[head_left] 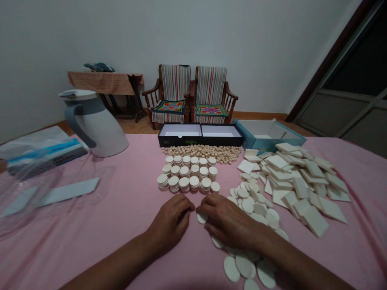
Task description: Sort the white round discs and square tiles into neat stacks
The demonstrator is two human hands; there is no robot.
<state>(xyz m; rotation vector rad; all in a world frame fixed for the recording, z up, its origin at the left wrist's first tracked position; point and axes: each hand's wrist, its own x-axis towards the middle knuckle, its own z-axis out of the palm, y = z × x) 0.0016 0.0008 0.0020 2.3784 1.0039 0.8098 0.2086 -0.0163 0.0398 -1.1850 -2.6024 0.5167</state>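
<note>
Stacks of white round discs [184, 183] stand in three rows on the pink cloth. Just in front of them is my left hand [171, 219], its fingers curled together; whatever they may hold is hidden. My right hand [225, 217] is bent over a white disc [202, 218], fingertips on its edge. Loose round discs [248, 204] spread beside and beneath my right forearm. Small round wooden beads [208, 152] lie behind the stacks. A heap of square white tiles [302, 177] rests at the right.
Behind the beads sits a black two-part box [172, 141], with a blue box [272, 141] to its right. A white and grey jug [102, 129] stands at left, near clear plastic packaging [104, 185]. Two armchairs are against the wall.
</note>
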